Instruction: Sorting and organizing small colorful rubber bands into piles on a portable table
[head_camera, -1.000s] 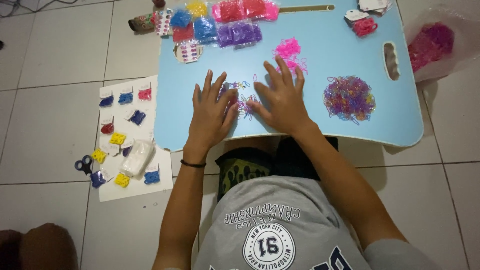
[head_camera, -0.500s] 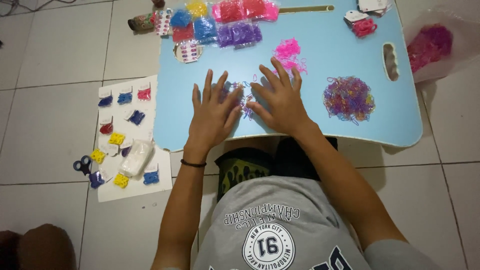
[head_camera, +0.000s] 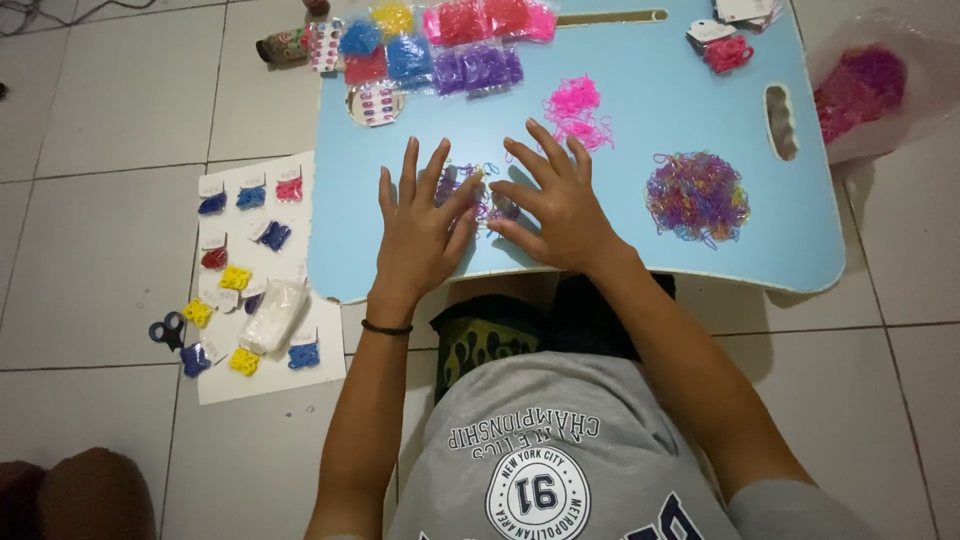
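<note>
My left hand (head_camera: 425, 225) and my right hand (head_camera: 553, 200) lie flat, fingers spread, on a light blue lap table (head_camera: 640, 250). Between and under the fingertips is a small scatter of purple and mixed rubber bands (head_camera: 485, 195). A loose pile of mixed purple, yellow and pink bands (head_camera: 697, 196) lies to the right of my right hand. A pink heap of bands (head_camera: 577, 108) sits just beyond my right fingertips. Neither hand grips anything.
Bags of coloured bands (head_camera: 440, 45) line the table's far edge, and small cards with a pink bundle (head_camera: 725, 40) sit at far right. On the floor at left a white sheet (head_camera: 250, 280) holds small coloured packets, a white packet and scissors (head_camera: 166, 329). A plastic bag of pink bands (head_camera: 865, 85) lies at right.
Both hands have shifted slightly on the table over the small scatter of bands, fingers still spread. Nothing was picked up.
</note>
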